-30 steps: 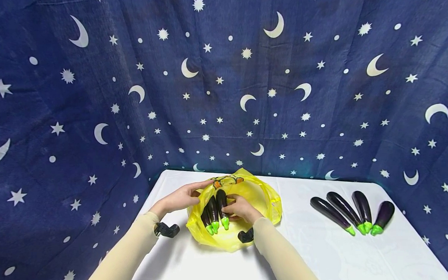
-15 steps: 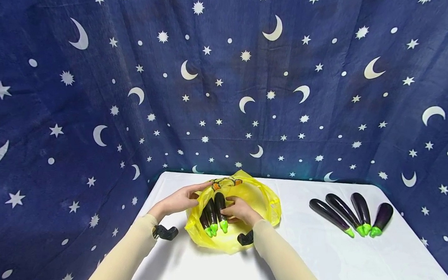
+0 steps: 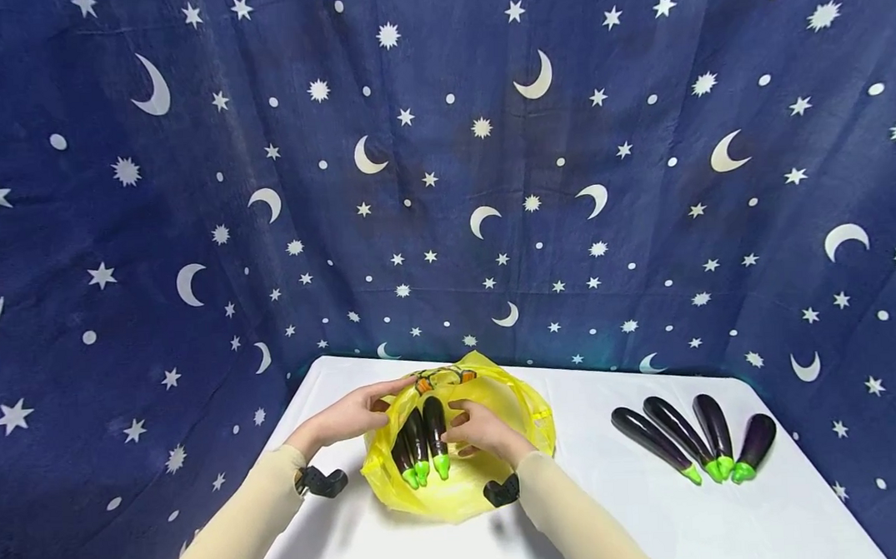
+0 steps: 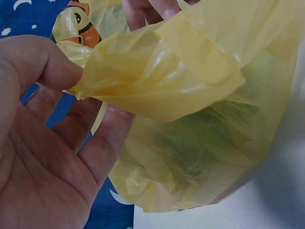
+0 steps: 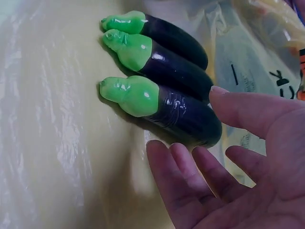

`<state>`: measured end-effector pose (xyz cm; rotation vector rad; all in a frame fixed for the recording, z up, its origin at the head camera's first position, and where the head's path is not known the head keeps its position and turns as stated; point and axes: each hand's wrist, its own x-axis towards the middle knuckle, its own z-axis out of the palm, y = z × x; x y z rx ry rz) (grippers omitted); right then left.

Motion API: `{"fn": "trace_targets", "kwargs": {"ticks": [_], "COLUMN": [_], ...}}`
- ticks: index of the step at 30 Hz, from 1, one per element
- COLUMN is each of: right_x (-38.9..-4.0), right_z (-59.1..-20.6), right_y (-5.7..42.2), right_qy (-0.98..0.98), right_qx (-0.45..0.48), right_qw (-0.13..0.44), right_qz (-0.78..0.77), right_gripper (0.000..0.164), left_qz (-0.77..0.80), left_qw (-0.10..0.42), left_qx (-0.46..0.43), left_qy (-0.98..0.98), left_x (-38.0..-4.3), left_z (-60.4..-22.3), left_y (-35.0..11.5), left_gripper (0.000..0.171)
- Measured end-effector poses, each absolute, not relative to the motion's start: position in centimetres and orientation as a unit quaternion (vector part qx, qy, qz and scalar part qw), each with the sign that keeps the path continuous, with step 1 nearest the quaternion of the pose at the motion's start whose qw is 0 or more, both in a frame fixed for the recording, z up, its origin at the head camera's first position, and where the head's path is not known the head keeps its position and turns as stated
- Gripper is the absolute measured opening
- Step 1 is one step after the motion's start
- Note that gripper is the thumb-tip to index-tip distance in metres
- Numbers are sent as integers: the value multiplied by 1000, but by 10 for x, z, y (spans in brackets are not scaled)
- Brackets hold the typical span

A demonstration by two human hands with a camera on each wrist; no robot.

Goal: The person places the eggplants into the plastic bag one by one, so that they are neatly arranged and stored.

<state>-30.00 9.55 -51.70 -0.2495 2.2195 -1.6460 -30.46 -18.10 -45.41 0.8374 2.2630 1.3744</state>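
Observation:
A yellow plastic bag (image 3: 517,401) lies with its mouth spread on the table. Inside it, side by side, are three dark purple eggplants (image 3: 435,430) with green stems toward the person. My left hand (image 3: 345,417) holds the bag's left edge; in the left wrist view the film (image 4: 157,71) runs between thumb and fingers. Within the bag's mouth, just right of the nearest eggplant (image 5: 188,119), my right hand (image 5: 248,162) has its fingers spread and grips nothing. Whether the thumb tip still touches that eggplant is hard to tell.
Several more eggplants (image 3: 713,430) lie fanned out on the right of the white table (image 3: 578,507). A dark blue curtain (image 3: 444,188) with moons and stars hangs behind and along the sides. Each wrist wears a black camera (image 3: 325,482).
My right hand has let go of the rightmost eggplant in the bag and drawn slightly right, its fingers loosening. The left hand stays at the bag's edge. The head view has tilted up a little.

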Motion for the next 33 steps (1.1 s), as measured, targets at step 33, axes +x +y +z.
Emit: {"fn": "trace_targets", "kwargs": {"ticks": [33], "right_x": [-243], "right_z": [-466], "right_y": [189], "right_qy": [847], "right_qx": [-216], "right_qw": [121], "right_qz": [-470], "right_gripper": [65], "left_qz": [493], "left_qw": [176], "left_qx": [304], "left_qy": [796], "left_x": [-305], "left_z": [-458], "left_y": [-186], "left_gripper": [78]}}
